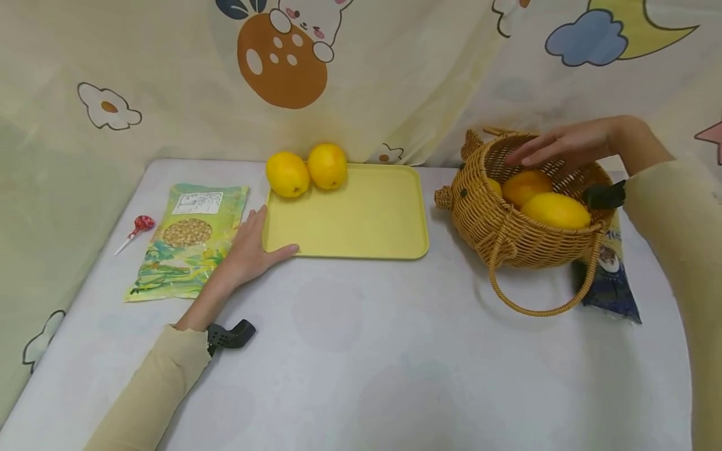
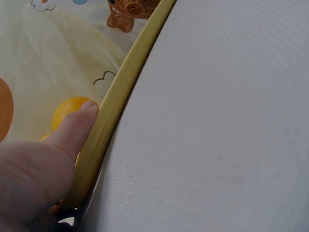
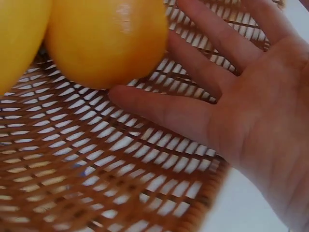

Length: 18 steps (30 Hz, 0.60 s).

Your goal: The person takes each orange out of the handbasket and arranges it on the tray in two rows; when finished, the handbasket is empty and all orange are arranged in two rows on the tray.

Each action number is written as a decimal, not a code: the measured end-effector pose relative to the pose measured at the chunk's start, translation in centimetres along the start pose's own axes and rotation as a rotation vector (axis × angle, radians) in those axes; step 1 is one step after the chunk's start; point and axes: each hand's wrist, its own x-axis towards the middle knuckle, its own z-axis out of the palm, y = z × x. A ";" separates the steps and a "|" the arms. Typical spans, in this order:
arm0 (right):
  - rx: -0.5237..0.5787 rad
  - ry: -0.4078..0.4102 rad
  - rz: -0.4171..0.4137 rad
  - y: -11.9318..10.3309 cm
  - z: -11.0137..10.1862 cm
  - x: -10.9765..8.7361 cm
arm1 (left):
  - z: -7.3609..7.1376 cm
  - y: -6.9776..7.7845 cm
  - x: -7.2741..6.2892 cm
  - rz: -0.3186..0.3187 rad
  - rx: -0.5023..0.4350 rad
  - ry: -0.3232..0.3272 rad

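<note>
My left hand (image 1: 246, 250) rests at the near left corner of a pale yellow tray (image 1: 361, 216), thumb extended along the front rim and fingers along the left side. Two round yellow fruits, perhaps lemons (image 1: 288, 174), sit together at the tray's back left corner. My right hand (image 1: 570, 143) reaches over the far rim into a wicker basket (image 1: 524, 247) with an animal snout. In the right wrist view its fingers are spread, the fingertips right beside an orange-yellow fruit (image 3: 106, 43). A longer yellow fruit (image 1: 555, 211) lies nearer the basket's front.
Left of the tray lies a green-yellow bag (image 1: 186, 250) with a printed picture of beans or grains. Beyond it is a red lollipop (image 1: 141, 225). A dark blue packet (image 1: 612, 282) lies partly hidden behind the basket. The basket's handle (image 1: 541, 311) hangs toward the front.
</note>
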 end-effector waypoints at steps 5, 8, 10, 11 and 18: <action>0.029 -0.055 0.010 0.8 0.7 1.1 | 0.0 0.0 0.0 -0.004 0.009 -0.007; 0.054 -0.081 0.013 1.1 1.0 1.8 | 0.1 0.0 0.1 0.000 0.012 -0.008; 0.062 -0.101 0.019 1.2 1.2 2.1 | 0.1 -0.1 0.1 0.003 0.013 -0.003; 0.073 -0.114 0.025 1.3 1.2 2.3 | 0.1 -0.1 0.1 0.004 0.012 -0.002; 0.107 -0.168 0.060 1.6 1.1 3.4 | 0.1 0.0 0.1 0.004 0.008 0.001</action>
